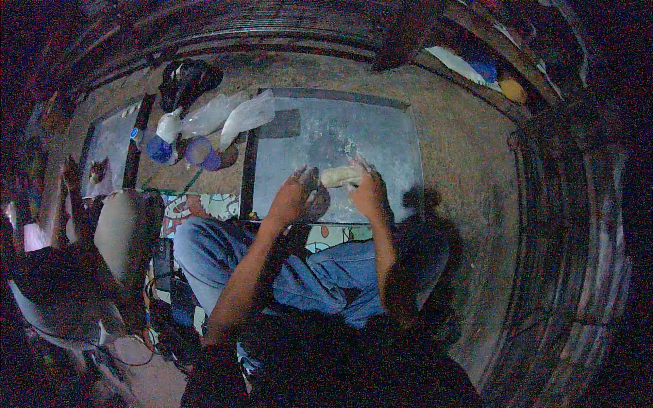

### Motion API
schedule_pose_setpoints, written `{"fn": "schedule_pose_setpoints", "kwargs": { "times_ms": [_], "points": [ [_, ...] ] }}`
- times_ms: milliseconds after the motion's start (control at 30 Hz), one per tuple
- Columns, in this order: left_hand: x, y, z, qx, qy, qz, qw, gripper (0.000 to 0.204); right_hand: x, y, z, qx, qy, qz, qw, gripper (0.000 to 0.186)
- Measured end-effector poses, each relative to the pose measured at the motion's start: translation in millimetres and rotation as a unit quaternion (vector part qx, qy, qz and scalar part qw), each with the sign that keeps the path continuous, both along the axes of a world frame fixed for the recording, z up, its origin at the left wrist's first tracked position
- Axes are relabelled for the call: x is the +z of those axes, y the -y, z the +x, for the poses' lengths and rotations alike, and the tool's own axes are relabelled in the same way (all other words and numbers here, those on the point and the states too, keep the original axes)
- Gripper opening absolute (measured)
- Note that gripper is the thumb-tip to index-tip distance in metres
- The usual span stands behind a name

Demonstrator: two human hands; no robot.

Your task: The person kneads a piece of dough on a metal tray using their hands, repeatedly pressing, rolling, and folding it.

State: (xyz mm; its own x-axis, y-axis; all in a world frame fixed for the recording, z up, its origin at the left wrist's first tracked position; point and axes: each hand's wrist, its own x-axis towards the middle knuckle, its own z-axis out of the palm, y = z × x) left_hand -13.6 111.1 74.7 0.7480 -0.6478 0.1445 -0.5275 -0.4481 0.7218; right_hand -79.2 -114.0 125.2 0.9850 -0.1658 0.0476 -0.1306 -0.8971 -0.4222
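A pale, thick roll of what looks like dough (338,177) is over the grey tray (381,129) in front of my crossed legs. My right hand (371,192) grips its right end, thumb on the near side and fingers on the far side. Just left of the roll is my left hand (292,197), its thumb and fingers apart with nothing visible between them. A small gap seems to separate it from the dough. Whitish smears, like flour, mark the tray's surface. The dim, grainy picture blurs the fingertips.
Clear plastic bags (248,119) lie against the tray's far left corner, beside blue-lidded containers (160,149) and a black bag (190,81). At the left, another person's leg (121,228) is by a second tray (109,146). Corrugated sheeting (578,258) stands at the right.
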Motion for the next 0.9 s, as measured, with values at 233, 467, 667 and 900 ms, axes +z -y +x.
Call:
{"fn": "schedule_pose_setpoints", "kwargs": {
  "times_ms": [233,467,667,900],
  "points": [
    [-84.1,9.4,-8.0,-0.073,0.107,0.116,0.985,0.069,-44.4,-6.8,1.1,0.045,-0.014,-0.101,0.994,0.082],
    [-72.4,2.7,-28.6,0.003,0.104,0.26,0.96,0.077,-60.4,4.5,23.7,0.111,0.009,-0.083,0.99,0.071],
    [-53.6,-0.7,-32.4,0.015,0.004,0.261,0.965,0.079,-56.1,-19.9,7.0,0.105,0.024,-0.008,0.994,0.063],
    [-74.7,11.2,-25.2,0.13,0.062,0.275,0.951,0.09,-69.0,-66.9,0.9,0.055,-0.105,-0.171,0.978,0.066]
  ]
}}
